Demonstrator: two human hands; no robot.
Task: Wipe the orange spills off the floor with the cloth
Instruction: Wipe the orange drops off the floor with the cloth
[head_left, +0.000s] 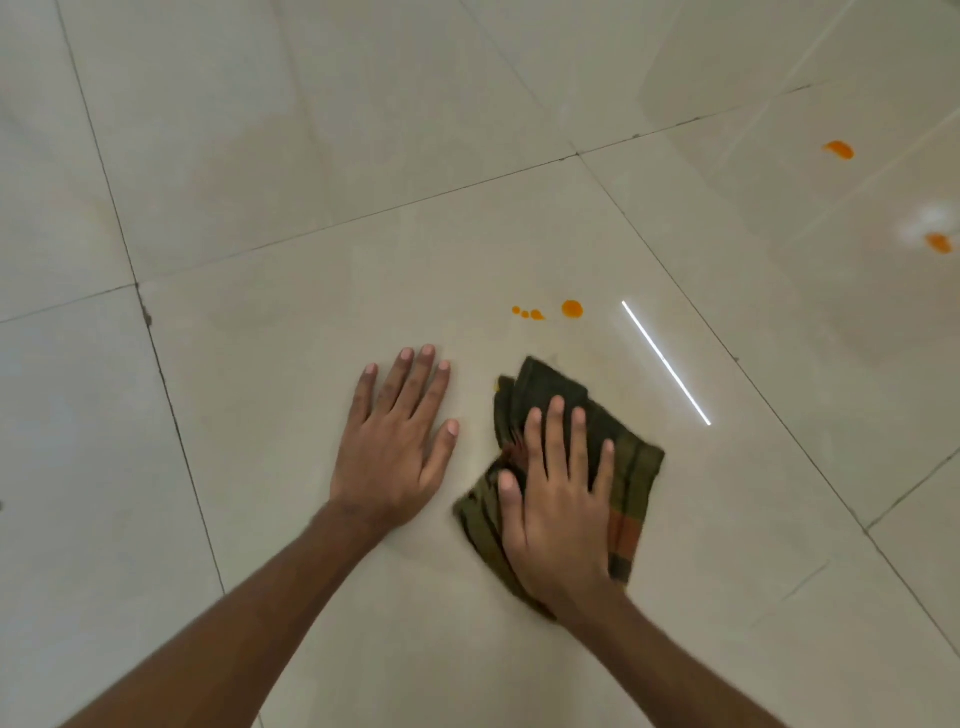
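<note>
Pressing flat, fingers spread, right hand (558, 512) hid the folded striped cloth's (631, 483) middle; nothing gripped. Left hand (397, 457) lay open-palmed on bare floor tile (270, 364) beside it. Orange spills (572, 308) sat just beyond; two more drops (839, 149) far right.

Bare tile floor (311, 156) is lying open ahead and to the left, with nothing standing on it. The left hand (397, 441) is pressing flat on the tile just beside the folded cloth (631, 483), leaving only a narrow strip between them. The right hand (558, 509) is lying spread on the cloth. Beyond the cloth, the near orange drops (571, 308) are sitting in a clear path; two further orange spills (839, 149) are lying well apart to the right, unobstructed.
</note>
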